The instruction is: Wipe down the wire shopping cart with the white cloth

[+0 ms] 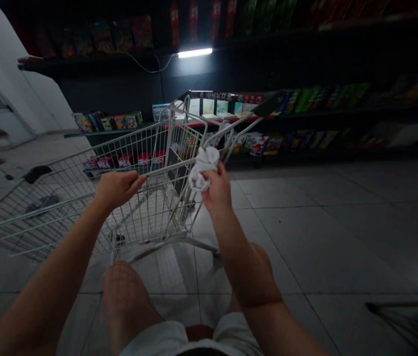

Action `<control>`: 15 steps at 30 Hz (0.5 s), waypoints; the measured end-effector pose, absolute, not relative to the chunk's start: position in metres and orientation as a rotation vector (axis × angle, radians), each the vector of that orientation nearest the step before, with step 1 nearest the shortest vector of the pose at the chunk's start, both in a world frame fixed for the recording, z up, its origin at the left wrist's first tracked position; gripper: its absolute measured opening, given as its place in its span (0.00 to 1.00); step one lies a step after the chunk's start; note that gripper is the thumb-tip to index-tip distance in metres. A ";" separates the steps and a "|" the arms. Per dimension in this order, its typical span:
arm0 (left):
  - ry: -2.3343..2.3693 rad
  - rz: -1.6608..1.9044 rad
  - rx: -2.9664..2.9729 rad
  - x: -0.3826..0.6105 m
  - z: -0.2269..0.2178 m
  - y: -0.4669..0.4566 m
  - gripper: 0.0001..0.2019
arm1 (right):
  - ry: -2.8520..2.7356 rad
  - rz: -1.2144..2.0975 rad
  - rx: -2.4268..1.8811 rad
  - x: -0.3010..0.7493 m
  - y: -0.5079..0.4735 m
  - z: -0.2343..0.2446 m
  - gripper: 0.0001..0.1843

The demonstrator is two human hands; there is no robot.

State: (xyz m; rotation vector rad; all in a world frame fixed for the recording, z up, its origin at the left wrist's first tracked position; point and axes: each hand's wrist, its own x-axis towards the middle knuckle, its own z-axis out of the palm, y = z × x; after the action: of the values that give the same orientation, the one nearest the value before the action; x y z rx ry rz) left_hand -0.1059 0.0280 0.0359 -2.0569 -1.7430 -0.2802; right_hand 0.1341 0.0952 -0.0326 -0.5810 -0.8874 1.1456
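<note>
A metal shopping cart (pixel 145 207) stands sideways before me, its handle bar with black ends on the right. My left hand (pixel 116 189) grips the top rail of the basket's near side, fingers wrapped over it and the thumb along it. In my right hand (pixel 217 190) is a crumpled white cloth (pixel 205 167), held against the rails at the basket's rear corner. The cloth hides the part of the rail behind it.
Behind the cart, dark shelves (pixel 119 84) carry books (pixel 216 107), packets and bottles. A lamp tube (pixel 195 53) glows under the upper shelf. Tiled floor (pixel 286 237) lies around; dark thin legs of some stand (pixel 390 316) show at lower right. A white wall is at left.
</note>
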 end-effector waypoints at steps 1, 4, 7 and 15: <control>-1.748 -0.277 -2.058 -0.106 0.036 0.028 0.28 | -1.021 0.969 -0.634 0.143 0.098 -0.015 0.14; -1.753 -0.259 -2.060 -0.107 0.035 0.028 0.27 | -1.331 0.465 -0.748 0.171 0.110 0.031 0.18; -1.754 -0.236 -2.059 -0.108 0.034 0.028 0.27 | -1.508 0.058 -0.845 0.196 0.124 0.065 0.24; -1.751 -0.238 -2.057 -0.106 0.034 0.027 0.28 | -1.795 -0.363 -1.348 0.219 0.117 0.100 0.17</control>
State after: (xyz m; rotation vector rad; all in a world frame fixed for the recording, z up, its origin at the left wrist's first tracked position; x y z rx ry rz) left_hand -0.1055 0.0272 0.0342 -2.0569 -1.7507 -0.2378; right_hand 0.2191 0.1170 0.1004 -1.3482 -1.7946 -0.3631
